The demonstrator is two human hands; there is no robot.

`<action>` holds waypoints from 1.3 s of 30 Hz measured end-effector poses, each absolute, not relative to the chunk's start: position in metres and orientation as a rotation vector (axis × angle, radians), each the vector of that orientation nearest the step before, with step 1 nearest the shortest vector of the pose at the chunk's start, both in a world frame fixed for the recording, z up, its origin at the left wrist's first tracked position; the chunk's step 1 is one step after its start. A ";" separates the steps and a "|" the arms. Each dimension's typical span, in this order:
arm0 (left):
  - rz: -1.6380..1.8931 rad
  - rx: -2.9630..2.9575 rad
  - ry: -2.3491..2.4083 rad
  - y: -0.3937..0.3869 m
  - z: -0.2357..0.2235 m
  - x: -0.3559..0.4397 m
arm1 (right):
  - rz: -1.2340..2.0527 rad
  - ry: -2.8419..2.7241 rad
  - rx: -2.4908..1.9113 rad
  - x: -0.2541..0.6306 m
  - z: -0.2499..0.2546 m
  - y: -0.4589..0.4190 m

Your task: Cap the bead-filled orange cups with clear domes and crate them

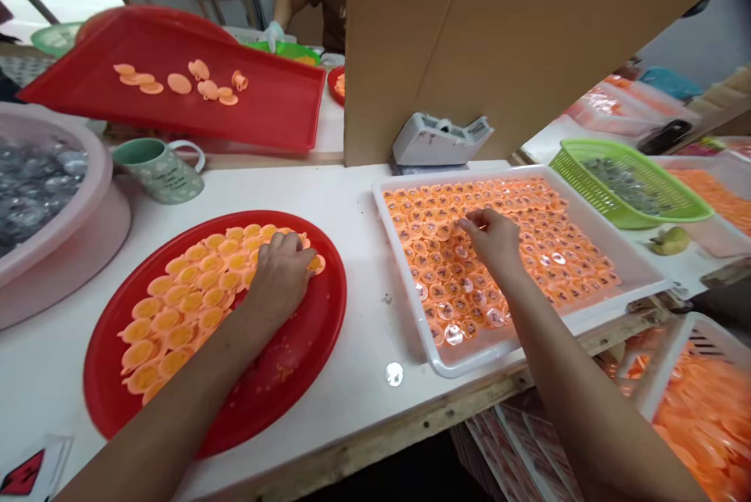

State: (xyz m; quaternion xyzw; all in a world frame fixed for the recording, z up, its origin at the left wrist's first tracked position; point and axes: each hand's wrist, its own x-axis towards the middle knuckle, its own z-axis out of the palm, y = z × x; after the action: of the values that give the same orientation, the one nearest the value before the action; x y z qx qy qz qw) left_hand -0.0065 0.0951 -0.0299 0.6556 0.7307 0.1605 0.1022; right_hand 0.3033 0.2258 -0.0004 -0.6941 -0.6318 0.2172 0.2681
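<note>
My left hand point(280, 271) reaches over a round red tray point(320, 322), its fingers curled down on an orange plastic disc point(318, 263) at the right end of the rows. Similar orange discs point(191, 302) with small tabs and raised rims cover the tray's left and upper part. Over a white rectangular tray point(610, 267), my right hand point(491, 240) has thumb and forefinger pinched together; whatever is between them is too small to make out. Rows of orange discs with printed pictures point(451, 267) fill that tray, some with shiny clear covers.
A loose round clear piece point(394, 374) lies between the trays. Around them stand a mug point(161, 170), a pink basin of clear parts point(99, 197), a tilted red tray point(258, 107), a tape dispenser point(440, 141), a green basket point(622, 181) and a cardboard panel point(422, 41). A co-worker's gloved hand point(274, 35) shows behind.
</note>
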 end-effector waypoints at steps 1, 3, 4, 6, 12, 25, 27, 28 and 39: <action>0.428 1.957 2.138 0.088 -0.032 -0.003 | 0.593 -1.780 -1.813 0.298 0.003 0.204; 0.337 2.020 2.080 0.071 -0.033 0.004 | 0.674 -2.132 -1.498 0.283 0.005 0.147; 0.312 2.034 2.051 0.060 -0.031 0.009 | 0.681 -2.359 -1.290 0.275 0.002 0.116; 0.313 1.975 2.014 0.039 -0.026 0.016 | 0.633 -2.736 -0.993 0.262 -0.013 0.060; 0.720 1.415 1.975 -0.008 -0.009 0.025 | 0.211 -2.842 -0.979 0.257 -0.067 0.009; 1.026 1.115 1.838 -0.031 -0.015 0.017 | 1.414 -2.118 -1.223 0.233 -0.045 0.034; 1.047 1.039 1.772 -0.032 -0.010 0.019 | 1.704 -1.853 -1.190 0.220 -0.034 0.043; 1.059 0.994 1.733 -0.033 -0.007 0.021 | 1.784 -1.756 -1.167 0.213 -0.029 0.046; 1.129 0.662 1.431 -0.037 -0.010 0.024 | 1.975 -1.392 -1.157 0.190 -0.030 0.046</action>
State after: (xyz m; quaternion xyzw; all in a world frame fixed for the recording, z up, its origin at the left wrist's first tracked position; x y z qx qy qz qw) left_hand 0.0239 -0.0371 -0.0100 0.2817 0.6084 0.4803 0.5655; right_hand 0.1897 0.0459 -0.0299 -0.4202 -0.5057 0.7177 0.2293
